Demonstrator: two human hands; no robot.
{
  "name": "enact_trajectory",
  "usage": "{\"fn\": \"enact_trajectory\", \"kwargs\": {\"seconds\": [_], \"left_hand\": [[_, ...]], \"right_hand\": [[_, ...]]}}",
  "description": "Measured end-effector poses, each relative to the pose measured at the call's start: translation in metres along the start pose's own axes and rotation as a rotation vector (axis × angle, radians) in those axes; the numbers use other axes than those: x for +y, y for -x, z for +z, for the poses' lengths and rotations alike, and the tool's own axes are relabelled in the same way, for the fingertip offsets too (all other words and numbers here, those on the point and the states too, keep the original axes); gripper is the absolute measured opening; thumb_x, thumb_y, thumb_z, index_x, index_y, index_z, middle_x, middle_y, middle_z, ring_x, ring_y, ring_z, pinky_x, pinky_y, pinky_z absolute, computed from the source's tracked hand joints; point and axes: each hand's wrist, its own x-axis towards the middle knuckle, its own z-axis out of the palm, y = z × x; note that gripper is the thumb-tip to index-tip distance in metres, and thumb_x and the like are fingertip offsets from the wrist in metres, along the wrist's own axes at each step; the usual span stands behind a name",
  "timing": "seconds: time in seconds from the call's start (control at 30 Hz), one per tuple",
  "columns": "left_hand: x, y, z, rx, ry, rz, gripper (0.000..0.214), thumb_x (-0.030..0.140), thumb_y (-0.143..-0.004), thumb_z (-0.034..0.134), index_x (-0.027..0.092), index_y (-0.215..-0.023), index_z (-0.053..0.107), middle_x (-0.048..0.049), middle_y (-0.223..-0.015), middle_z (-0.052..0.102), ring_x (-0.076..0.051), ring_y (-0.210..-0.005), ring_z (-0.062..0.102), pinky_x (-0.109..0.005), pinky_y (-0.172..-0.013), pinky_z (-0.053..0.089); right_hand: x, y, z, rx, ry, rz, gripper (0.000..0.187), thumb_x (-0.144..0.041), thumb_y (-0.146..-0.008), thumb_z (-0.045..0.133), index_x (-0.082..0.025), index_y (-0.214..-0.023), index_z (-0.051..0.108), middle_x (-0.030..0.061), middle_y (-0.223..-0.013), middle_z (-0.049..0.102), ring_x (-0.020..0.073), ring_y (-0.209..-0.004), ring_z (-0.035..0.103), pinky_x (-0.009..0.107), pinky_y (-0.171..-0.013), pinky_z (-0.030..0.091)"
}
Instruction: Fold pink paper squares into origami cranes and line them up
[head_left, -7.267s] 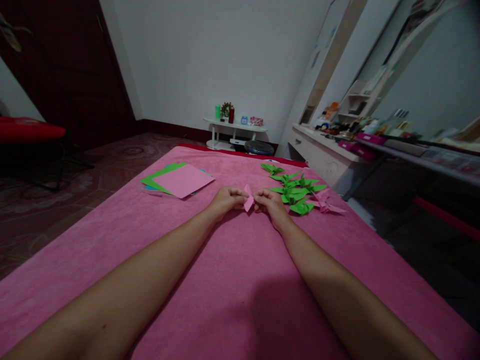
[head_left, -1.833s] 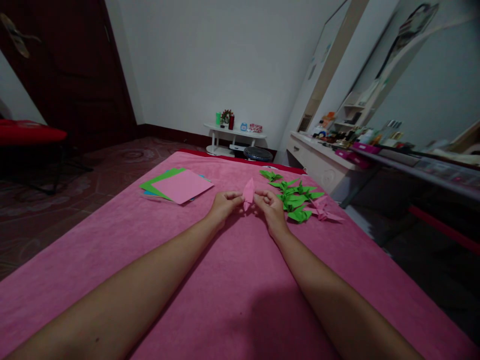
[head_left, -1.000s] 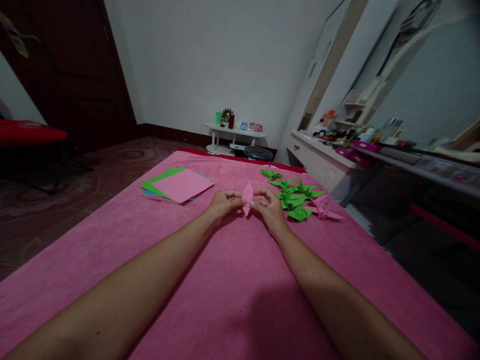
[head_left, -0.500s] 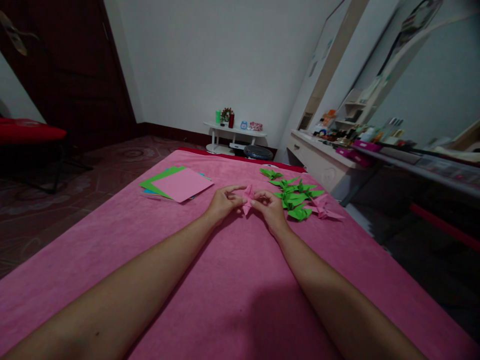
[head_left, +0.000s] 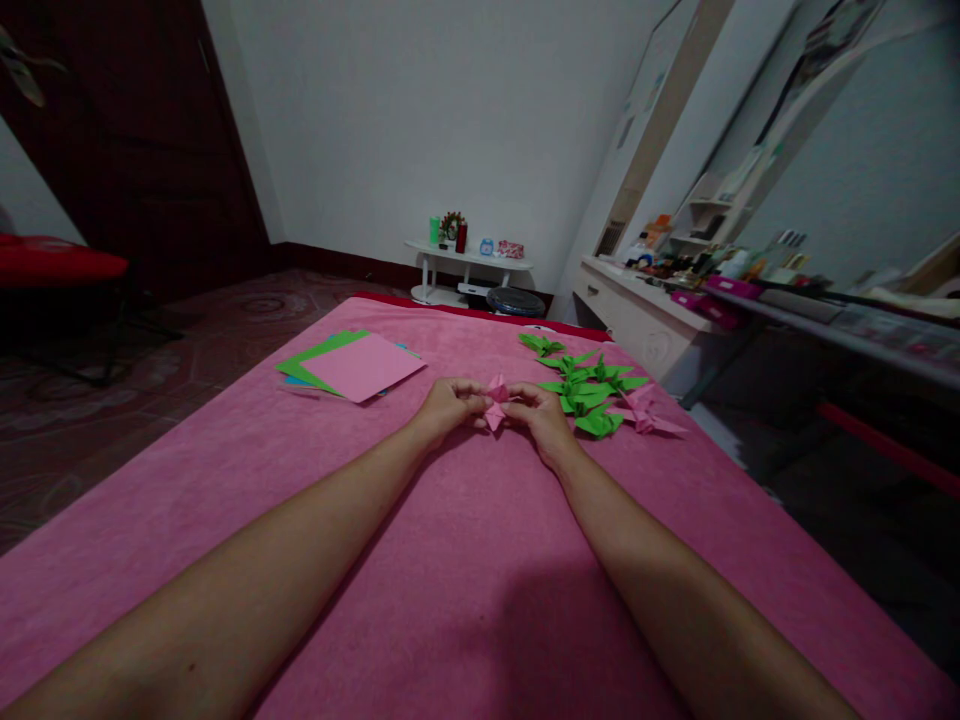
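Between both hands is a small piece of folded pink origami paper (head_left: 496,392), pointed at its top and bottom ends. My left hand (head_left: 454,405) pinches its left side with thumb and fingers. From the right, my right hand (head_left: 537,412) grips the opposite side in the same way. The fingers cover parts of the folds. To the right of my right hand lie several folded green paper cranes (head_left: 589,392) and a pink paper crane (head_left: 642,410). Left of my left hand rests a stack of square sheets, with a pink sheet (head_left: 366,367) on top of green and blue ones.
A pink cloth (head_left: 420,560) covers the surface under my hands. Beyond its far edge stands a low white table (head_left: 469,255) with small items. A dresser (head_left: 645,300) crowded with bottles is at the right, and a red chair (head_left: 60,262) at the left.
The pink folded paper now shows its upper and lower points more spread, with a crease across its middle. The fingers of both hands have shifted slightly around it.
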Motion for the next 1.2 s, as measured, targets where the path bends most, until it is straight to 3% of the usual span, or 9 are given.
{"fn": "enact_trajectory", "kwargs": {"seconds": [0.3,0.77,1.0,1.2], "left_hand": [[-0.0013,-0.0021,-0.0015,-0.034,0.156,-0.077,0.021,0.010,-0.058,0.071,0.006,-0.078,0.065,-0.0095,-0.074,0.068,-0.015,-0.064,0.065,-0.029,-0.067,0.055],[-0.0001,-0.0014,-0.0007,0.008,0.154,-0.113,0.014,0.003,-0.062,0.063,0.007,-0.075,0.063,-0.0067,-0.068,0.065,-0.014,-0.063,0.065,-0.027,-0.066,0.055],[-0.0012,-0.0015,-0.0022,-0.026,0.128,-0.096,0.017,0.018,-0.065,0.069,0.006,-0.075,0.064,-0.0076,-0.071,0.065,-0.012,-0.064,0.064,-0.027,-0.068,0.055],[-0.0049,-0.0010,-0.0011,-0.017,0.050,-0.049,0.031,0.024,-0.055,0.079,0.008,-0.077,0.064,-0.0055,-0.069,0.065,-0.012,-0.060,0.062,-0.029,-0.066,0.053]], "right_hand": [[0.0023,-0.0020,-0.0011,0.008,0.000,-0.004,0.017,-0.016,-0.056,0.061,-0.018,-0.072,0.069,-0.0016,-0.061,0.063,0.0127,-0.055,0.057,0.025,-0.054,0.046],[0.0028,-0.0028,-0.0048,-0.001,0.237,-0.184,0.019,-0.015,-0.061,0.055,-0.019,-0.069,0.071,-0.0018,-0.063,0.064,0.0137,-0.060,0.054,0.025,-0.060,0.041],[0.0008,-0.0021,-0.0027,-0.010,0.272,-0.220,0.020,-0.013,-0.060,0.053,-0.020,-0.067,0.071,-0.0016,-0.064,0.064,0.0145,-0.062,0.055,0.026,-0.062,0.042],[0.0016,-0.0016,-0.0030,0.008,0.353,-0.270,0.015,-0.014,-0.062,0.055,-0.019,-0.066,0.069,-0.0014,-0.063,0.061,0.0131,-0.059,0.051,0.025,-0.058,0.040]]}}
